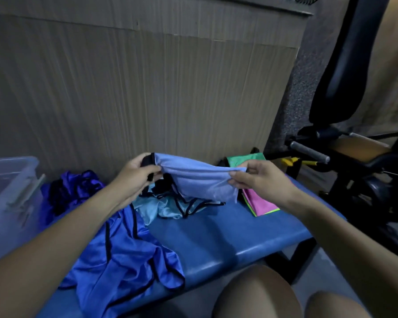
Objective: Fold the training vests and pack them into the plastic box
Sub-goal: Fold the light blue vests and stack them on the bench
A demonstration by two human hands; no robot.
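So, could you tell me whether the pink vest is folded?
Folded: the pink vest lies as a flat, neat rectangle on the blue bench.

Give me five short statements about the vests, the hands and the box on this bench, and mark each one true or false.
1. Both hands hold the light blue vest. True: the left hand and the right hand each pinch its upper edge.
2. The plastic box stands at the right end of the bench. False: it is at the left.
3. A royal blue vest lies crumpled on the bench. True.
4. The pink cloth is inside the box. False: it lies on the bench, to the right.
5. The held vest is spread flat on the bench. False: it is lifted, hanging between the hands.
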